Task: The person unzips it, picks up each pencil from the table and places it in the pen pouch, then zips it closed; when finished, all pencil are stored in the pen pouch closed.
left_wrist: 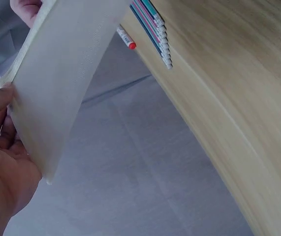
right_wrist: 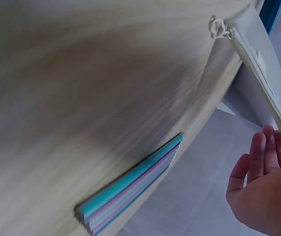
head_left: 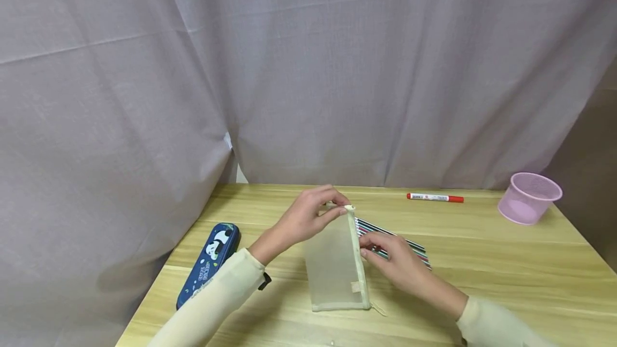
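Observation:
A cream mesh zip pouch stands on edge over the table, its zipper side to the right and a cord pull at its lower corner. My left hand pinches the top corner between thumb and fingers; the left wrist view shows the thumb pressed on the zipper end. At the middle of the zipper edge, my right hand pinches the pouch with thumb and forefinger, its other fingers loosely curled. Several pencils in teal, pink and dark colours lie side by side behind the right hand, which partly hides them in the head view.
A red-capped marker lies near the table's back edge. The pink mesh pen cup stands at the back right. To the left is a dark blue panda pencil case, partly behind the left sleeve. Grey curtain hangs behind the table.

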A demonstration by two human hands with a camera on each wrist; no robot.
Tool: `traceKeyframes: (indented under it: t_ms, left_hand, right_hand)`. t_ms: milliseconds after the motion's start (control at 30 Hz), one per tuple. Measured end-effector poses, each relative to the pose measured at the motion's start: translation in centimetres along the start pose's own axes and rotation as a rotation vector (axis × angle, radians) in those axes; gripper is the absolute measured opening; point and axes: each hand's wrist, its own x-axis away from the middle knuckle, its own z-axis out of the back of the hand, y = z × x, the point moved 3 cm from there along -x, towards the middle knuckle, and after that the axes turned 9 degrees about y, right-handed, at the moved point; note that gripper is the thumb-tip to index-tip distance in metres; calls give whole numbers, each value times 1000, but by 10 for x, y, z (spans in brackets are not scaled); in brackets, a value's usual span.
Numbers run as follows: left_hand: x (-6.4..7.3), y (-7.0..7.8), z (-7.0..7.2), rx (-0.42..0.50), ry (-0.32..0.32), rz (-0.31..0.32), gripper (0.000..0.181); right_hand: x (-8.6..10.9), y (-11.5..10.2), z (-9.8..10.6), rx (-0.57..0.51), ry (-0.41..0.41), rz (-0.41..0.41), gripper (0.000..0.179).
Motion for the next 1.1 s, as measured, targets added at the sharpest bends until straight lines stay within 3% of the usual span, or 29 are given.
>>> traceKeyframes:
  t_ms: [133,333,433,533,733,900,1100]
  left_hand:
    - [1,0,-2,-45,41,-9,10]
    - [13,15,-3,-379,244,-88,32]
    - [24,27,-4,-440,294,-103,32]
    - [37,35,-11,-422,223,-68,29]
    - [59,42,-29,-395,19,184,50]
    - [70,46,-36,-377,-40,291,62]
    - [77,45,-40,-254,-69,351,51]
  right_hand:
    - [-2,0,-3,-82,-5,-47,21]
    - [-1,0,-6,-163,-2,-161,17]
    - [2,-2,-6,-189,8,-227,13]
    - [4,-5,-7,-211,11,-276,10]
    - [4,-14,-10,-216,-2,-265,11]
    - [4,-16,-14,-246,-39,-273,10]
    - [4,-18,-16,-268,-58,-287,9]
